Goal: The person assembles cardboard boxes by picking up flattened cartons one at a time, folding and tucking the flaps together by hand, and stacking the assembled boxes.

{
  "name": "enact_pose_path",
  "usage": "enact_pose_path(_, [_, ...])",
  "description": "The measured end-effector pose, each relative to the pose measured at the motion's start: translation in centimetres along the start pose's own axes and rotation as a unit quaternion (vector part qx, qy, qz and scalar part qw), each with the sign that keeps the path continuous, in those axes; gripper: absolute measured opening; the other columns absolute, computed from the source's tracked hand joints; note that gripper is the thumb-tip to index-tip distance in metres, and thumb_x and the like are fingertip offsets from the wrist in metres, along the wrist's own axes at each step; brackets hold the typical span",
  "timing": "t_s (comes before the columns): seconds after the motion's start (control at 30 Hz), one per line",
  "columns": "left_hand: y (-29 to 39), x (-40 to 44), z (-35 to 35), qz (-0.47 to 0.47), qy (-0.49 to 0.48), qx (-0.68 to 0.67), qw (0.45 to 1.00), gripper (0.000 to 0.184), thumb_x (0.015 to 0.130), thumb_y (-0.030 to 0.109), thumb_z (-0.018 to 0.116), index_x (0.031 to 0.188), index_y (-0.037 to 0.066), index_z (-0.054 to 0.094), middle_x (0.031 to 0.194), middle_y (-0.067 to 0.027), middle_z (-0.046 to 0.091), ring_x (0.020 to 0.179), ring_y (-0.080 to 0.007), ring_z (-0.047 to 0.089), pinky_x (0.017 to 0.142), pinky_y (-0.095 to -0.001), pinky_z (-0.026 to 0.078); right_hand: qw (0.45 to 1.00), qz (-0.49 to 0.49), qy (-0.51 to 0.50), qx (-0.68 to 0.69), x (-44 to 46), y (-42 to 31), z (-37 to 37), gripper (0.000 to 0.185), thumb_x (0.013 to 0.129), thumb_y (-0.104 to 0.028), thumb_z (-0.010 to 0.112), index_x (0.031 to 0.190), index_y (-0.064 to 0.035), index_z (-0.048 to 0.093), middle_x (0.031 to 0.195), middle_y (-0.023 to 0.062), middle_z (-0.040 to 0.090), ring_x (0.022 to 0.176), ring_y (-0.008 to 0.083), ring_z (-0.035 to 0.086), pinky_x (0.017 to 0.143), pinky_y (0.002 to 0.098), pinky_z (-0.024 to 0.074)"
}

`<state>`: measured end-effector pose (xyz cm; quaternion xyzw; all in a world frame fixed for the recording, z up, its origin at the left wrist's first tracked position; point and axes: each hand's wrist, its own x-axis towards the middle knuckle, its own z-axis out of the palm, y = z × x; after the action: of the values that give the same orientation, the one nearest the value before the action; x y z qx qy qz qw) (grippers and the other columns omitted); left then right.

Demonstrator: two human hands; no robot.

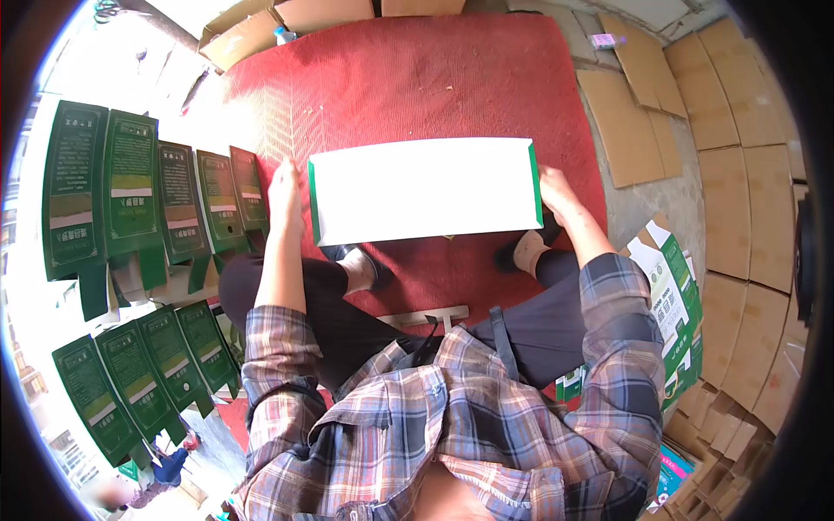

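A wide white panel with green side edges point(426, 191) is held level above the red mat point(434, 78), over my feet. My left hand point(286, 198) is at its left edge, fingers closed round that side. At the right edge, my right hand point(557, 193) grips the green border, with its fingertips partly hidden behind the panel. The underside of the panel is out of sight.
Green printed cartons point(132, 187) stand in two rows on the left. Flat green and white cartons point(669, 304) lie at the right. Brown boxes point(738, 191) are stacked at far right, near flattened cardboard point(621, 130).
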<state>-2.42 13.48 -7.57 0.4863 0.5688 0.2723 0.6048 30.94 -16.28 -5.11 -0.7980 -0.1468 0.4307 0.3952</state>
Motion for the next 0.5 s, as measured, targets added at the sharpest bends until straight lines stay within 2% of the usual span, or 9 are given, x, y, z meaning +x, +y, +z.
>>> enact_pose_path(0.03, [0.7, -1.0, 0.8, -0.147, -0.016, -0.013, 0.989, 0.055, 0.095, 0.052, 0.046, 0.122, 0.005, 0.057, 0.117, -0.0066, 0.06, 0.106, -0.0202, 0.056, 0.082, -0.0361, 0.048, 0.999, 0.035, -0.038, -0.01, 0.3, 0.6, -0.3, 0.056, 0.094, -0.048, 0.051, 0.128, -0.0037, 0.057, 0.116, 0.0132, 0.064, 0.105, 0.0213, 0.059, 0.088, 0.0329, 0.0448])
enact_pose_path(0.1, [-2.5, -0.7, 0.9, -0.179, -0.148, -0.102, 0.967, 0.057, 0.094, 0.052, 0.047, 0.121, 0.003, 0.056, 0.112, -0.0089, 0.062, 0.097, -0.0217, 0.06, 0.079, -0.0364, 0.051, 0.996, 0.071, -0.048, 0.033, 0.4, 1.4, 0.5, 0.059, 0.094, -0.05, 0.047, 0.129, -0.0027, 0.055, 0.122, 0.0138, 0.061, 0.111, 0.0219, 0.056, 0.092, 0.0349, 0.0426])
enact_pose_path(0.13, [-2.7, -0.7, 0.7, -0.177, -0.149, -0.102, 0.968, 0.057, 0.094, 0.052, 0.047, 0.121, 0.003, 0.056, 0.112, -0.0089, 0.062, 0.097, -0.0217, 0.06, 0.079, -0.0364, 0.051, 0.994, 0.084, -0.056, 0.039, 0.2, 1.3, 0.4, 0.06, 0.094, -0.051, 0.045, 0.128, -0.0022, 0.055, 0.126, 0.0142, 0.058, 0.117, 0.0219, 0.052, 0.096, 0.0353, 0.0401])
enact_pose_path(0.23, [-1.0, -2.2, 0.4, -0.206, -0.199, -0.119, 0.951, 0.06, 0.093, 0.053, 0.049, 0.121, 0.0, 0.056, 0.109, -0.0108, 0.064, 0.092, -0.0221, 0.063, 0.079, -0.0354, 0.053, 0.994, 0.072, -0.08, 0.036, 0.2, 1.0, -0.6, 0.057, 0.095, -0.048, 0.046, 0.125, -0.0016, 0.057, 0.123, 0.0144, 0.059, 0.114, 0.0224, 0.053, 0.097, 0.0345, 0.039])
enact_pose_path(0.3, [0.5, -3.7, 0.0, -0.151, -0.175, -0.192, 0.954, 0.057, 0.094, 0.05, 0.05, 0.121, 0.0, 0.055, 0.111, -0.0123, 0.063, 0.095, -0.0215, 0.063, 0.083, -0.0355, 0.053, 0.996, 0.017, -0.041, 0.076, 0.0, 0.6, -0.7, 0.052, 0.095, -0.045, 0.047, 0.123, -0.0022, 0.059, 0.115, 0.0126, 0.062, 0.107, 0.0211, 0.057, 0.093, 0.0347, 0.0414])
enact_pose_path(0.37, [0.8, -3.6, -1.0, -0.018, -0.148, -0.183, 0.972, 0.049, 0.097, 0.041, 0.049, 0.122, -0.001, 0.055, 0.113, -0.013, 0.063, 0.096, -0.0218, 0.063, 0.082, -0.0341, 0.052, 0.981, -0.071, -0.015, 0.178, -0.5, -0.7, -1.8, 0.047, 0.095, -0.042, 0.049, 0.12, -0.0039, 0.061, 0.11, 0.0104, 0.064, 0.1, 0.0184, 0.059, 0.087, 0.0328, 0.0451])
enact_pose_path(0.43, [3.7, -5.0, -1.0, 0.019, -0.163, -0.29, 0.943, 0.049, 0.098, 0.039, 0.047, 0.119, -0.003, 0.056, 0.112, -0.0133, 0.063, 0.094, -0.0222, 0.064, 0.082, -0.034, 0.052, 0.93, -0.094, -0.035, 0.355, -1.7, -2.7, -2.8, 0.036, 0.095, -0.033, 0.056, 0.112, -0.0023, 0.064, 0.103, 0.0065, 0.065, 0.089, 0.0127, 0.06, 0.079, 0.0269, 0.0473])
enact_pose_path(0.47, [2.5, -3.6, -2.6, 0.059, -0.234, -0.281, 0.929, 0.05, 0.098, 0.039, 0.045, 0.118, -0.005, 0.056, 0.111, -0.014, 0.063, 0.096, -0.0225, 0.063, 0.086, -0.0349, 0.05, 0.935, -0.093, -0.022, 0.341, -2.2, -3.4, -3.1, 0.035, 0.095, -0.033, 0.057, 0.11, -0.0021, 0.064, 0.102, 0.0055, 0.065, 0.088, 0.0126, 0.06, 0.079, 0.0272, 0.0474])
enact_pose_path(0.5, [2.9, -3.8, -1.9, 0.061, -0.237, -0.281, 0.928, 0.05, 0.098, 0.039, 0.045, 0.118, -0.005, 0.056, 0.111, -0.014, 0.063, 0.096, -0.0225, 0.063, 0.086, -0.0349, 0.05, 0.94, -0.092, -0.009, 0.327, -2.6, -3.8, -3.2, 0.034, 0.094, -0.033, 0.058, 0.108, -0.0019, 0.064, 0.1, 0.0045, 0.066, 0.088, 0.0126, 0.06, 0.079, 0.0276, 0.0475])
